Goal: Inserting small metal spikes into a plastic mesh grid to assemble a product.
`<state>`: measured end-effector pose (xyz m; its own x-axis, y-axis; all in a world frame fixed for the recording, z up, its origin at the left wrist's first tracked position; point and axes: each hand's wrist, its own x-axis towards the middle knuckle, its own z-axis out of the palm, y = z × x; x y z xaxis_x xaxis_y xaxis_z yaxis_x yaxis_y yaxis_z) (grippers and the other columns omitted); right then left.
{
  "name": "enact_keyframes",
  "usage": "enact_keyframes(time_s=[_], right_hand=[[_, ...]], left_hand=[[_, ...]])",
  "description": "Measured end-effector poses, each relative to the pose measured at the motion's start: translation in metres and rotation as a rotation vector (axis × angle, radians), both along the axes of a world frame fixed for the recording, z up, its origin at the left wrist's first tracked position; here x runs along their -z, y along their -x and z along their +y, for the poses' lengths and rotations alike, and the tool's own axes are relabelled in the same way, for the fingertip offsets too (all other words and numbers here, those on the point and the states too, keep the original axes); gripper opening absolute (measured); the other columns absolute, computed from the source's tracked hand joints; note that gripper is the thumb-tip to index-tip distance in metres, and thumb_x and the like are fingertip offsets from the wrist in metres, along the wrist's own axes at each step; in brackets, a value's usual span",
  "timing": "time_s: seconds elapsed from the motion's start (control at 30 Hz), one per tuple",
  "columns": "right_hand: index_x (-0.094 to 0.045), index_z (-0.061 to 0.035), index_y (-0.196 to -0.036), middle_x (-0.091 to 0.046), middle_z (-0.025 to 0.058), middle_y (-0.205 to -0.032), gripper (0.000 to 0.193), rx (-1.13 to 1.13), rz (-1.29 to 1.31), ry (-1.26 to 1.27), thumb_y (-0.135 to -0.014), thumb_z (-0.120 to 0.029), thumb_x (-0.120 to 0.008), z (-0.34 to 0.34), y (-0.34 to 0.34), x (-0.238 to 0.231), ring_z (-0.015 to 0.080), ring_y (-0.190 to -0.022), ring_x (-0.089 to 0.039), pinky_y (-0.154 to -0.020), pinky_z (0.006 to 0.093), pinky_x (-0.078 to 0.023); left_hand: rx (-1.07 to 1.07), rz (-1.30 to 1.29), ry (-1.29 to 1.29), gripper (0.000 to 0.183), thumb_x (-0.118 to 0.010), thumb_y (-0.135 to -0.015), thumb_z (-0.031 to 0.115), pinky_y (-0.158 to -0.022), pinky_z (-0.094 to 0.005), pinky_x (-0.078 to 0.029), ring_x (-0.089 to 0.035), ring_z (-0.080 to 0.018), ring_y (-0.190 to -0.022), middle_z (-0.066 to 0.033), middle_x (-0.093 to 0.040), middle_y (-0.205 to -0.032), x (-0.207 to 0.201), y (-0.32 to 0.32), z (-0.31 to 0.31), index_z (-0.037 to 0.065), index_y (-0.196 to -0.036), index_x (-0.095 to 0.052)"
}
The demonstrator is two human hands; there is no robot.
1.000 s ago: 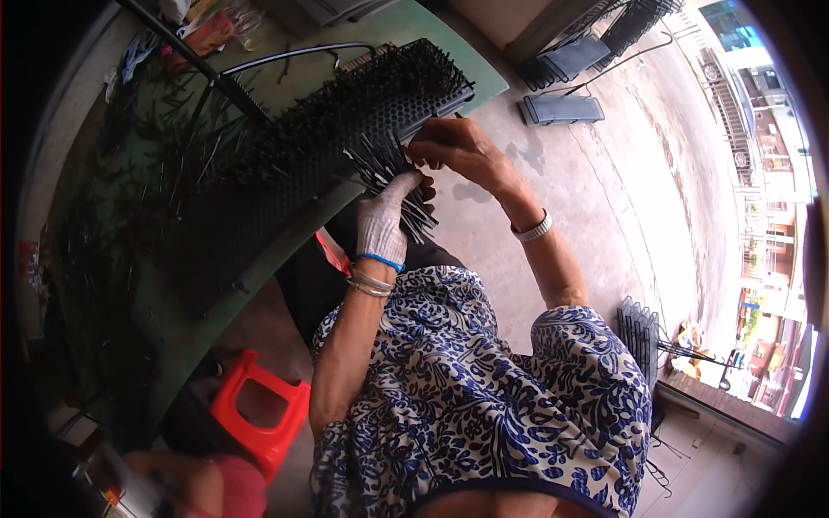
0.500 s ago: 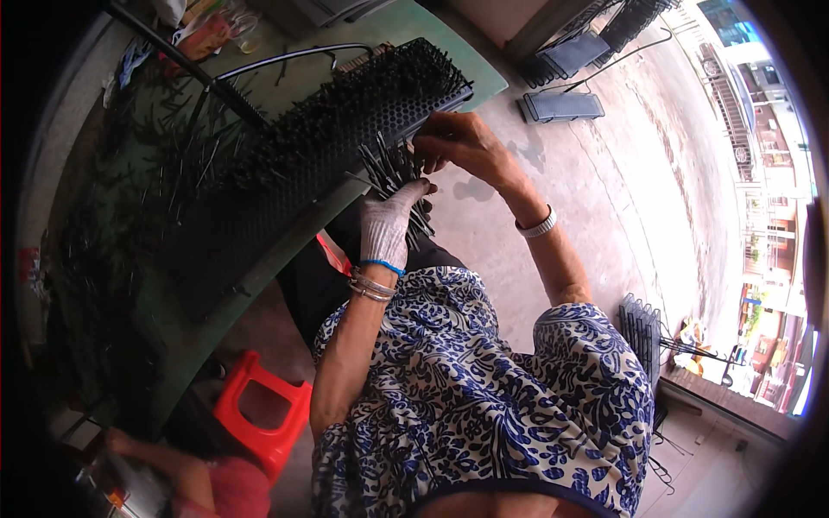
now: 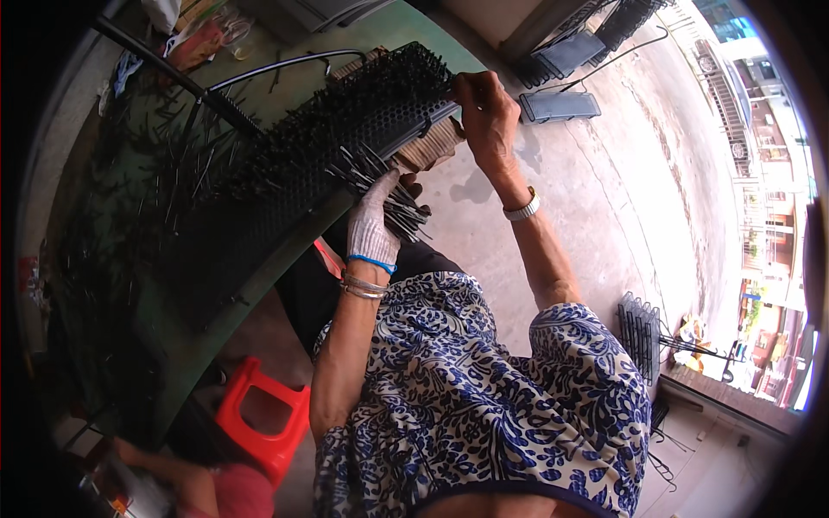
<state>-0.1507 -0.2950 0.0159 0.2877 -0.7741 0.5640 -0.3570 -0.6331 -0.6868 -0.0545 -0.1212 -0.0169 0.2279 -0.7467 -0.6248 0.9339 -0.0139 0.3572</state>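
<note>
My left hand (image 3: 375, 226), in a white knitted glove, is closed around a loose bundle of thin black rods (image 3: 404, 212). The rods fan out on both sides of the fist, just below the panel's near edge. A long black panel full of round holes (image 3: 373, 138) lies along the table edge, with many short black rods (image 3: 401, 76) standing in its far part. My bare right hand (image 3: 490, 123) is at the panel's right end, fingertips pinched together. What those fingers hold, if anything, is hidden. Brown corrugated cardboard (image 3: 430, 147) shows between my hands, under the panel.
Loose black rods (image 3: 129, 186) are strewn over the green table (image 3: 432, 34). A black metal bar (image 3: 164, 60) crosses its far left. At lower left stand a red plastic stool (image 3: 289, 436) and another person's arm (image 3: 173, 470). Dark racks (image 3: 561, 105) lie on the floor at far right.
My right hand has moved up and right, away from the bundle to the panel's end. My left hand has shifted slightly left with the rods. The cardboard has come into view.
</note>
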Motion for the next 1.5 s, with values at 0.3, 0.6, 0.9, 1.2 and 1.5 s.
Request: enact_keyframes(time_s=[0.3, 0.6, 0.9, 1.2, 1.5], right_hand=[[-0.061, 0.0004, -0.09, -0.071, 0.0097, -0.082, 0.007, -0.022, 0.017, -0.062, -0.091, -0.006, -0.061, 0.008, 0.002, 0.001, 0.0164, -0.075, -0.071, -0.065, 0.026, -0.053], [-0.064, 0.0016, -0.092, -0.07, 0.0094, -0.08, 0.007, -0.174, 0.028, -0.005, -0.089, -0.004, -0.061, -0.004, 0.005, -0.002, 0.0146, -0.073, -0.07, -0.064, 0.0248, -0.053], [-0.071, -0.0116, -0.097, -0.059, 0.0088, -0.088, 0.014, -0.011, 0.28, 0.121, -0.084, -0.017, -0.07, -0.002, -0.004, 0.01, 0.0243, -0.076, -0.061, -0.066, 0.0339, -0.048], [-0.067, -0.0145, -0.118, -0.061, 0.0101, -0.09, 0.036, 0.039, 0.279, 0.266, -0.087, -0.032, -0.067, 0.015, -0.009, 0.012, 0.0223, -0.076, -0.062, -0.068, 0.0334, -0.049], [-0.065, 0.0, -0.094, -0.065, 0.0035, -0.078, 0.02, -0.714, 0.249, -0.687, -0.092, -0.02, -0.063, 0.045, 0.005, -0.031, 0.0087, -0.072, -0.061, -0.064, 0.0255, -0.048]], left_hand=[[-0.03, 0.008, 0.059, 0.018, -0.065, -0.088, 0.015, -0.06, -0.0396, -0.059, -0.066, -0.0224, -0.074, -0.0083, -0.066, -0.086, 0.012, -0.002, -0.001, 0.005, -0.103, -0.063], [0.043, 0.017, 0.077, 0.019, -0.064, -0.09, 0.015, -0.068, -0.0459, -0.058, -0.064, -0.0234, -0.074, -0.0072, -0.064, -0.081, 0.007, -0.004, 0.002, 0.009, -0.108, -0.063], [0.045, -0.048, 0.08, 0.009, -0.066, -0.087, 0.01, -0.06, -0.0346, -0.058, -0.065, -0.0189, -0.065, -0.0061, -0.064, -0.075, -0.006, 0.004, 0.008, 0.003, -0.093, -0.066], [0.072, -0.276, 0.041, 0.011, -0.068, -0.084, 0.007, -0.048, -0.0302, -0.053, -0.061, -0.0175, -0.051, -0.0076, -0.065, -0.068, -0.014, 0.012, 0.012, 0.0, -0.092, -0.066], [0.154, -0.341, -0.058, 0.012, -0.069, -0.083, 0.007, -0.049, -0.0284, -0.054, -0.066, -0.0181, -0.057, -0.0114, -0.069, -0.077, -0.024, 0.008, 0.013, 0.001, -0.093, -0.068]])
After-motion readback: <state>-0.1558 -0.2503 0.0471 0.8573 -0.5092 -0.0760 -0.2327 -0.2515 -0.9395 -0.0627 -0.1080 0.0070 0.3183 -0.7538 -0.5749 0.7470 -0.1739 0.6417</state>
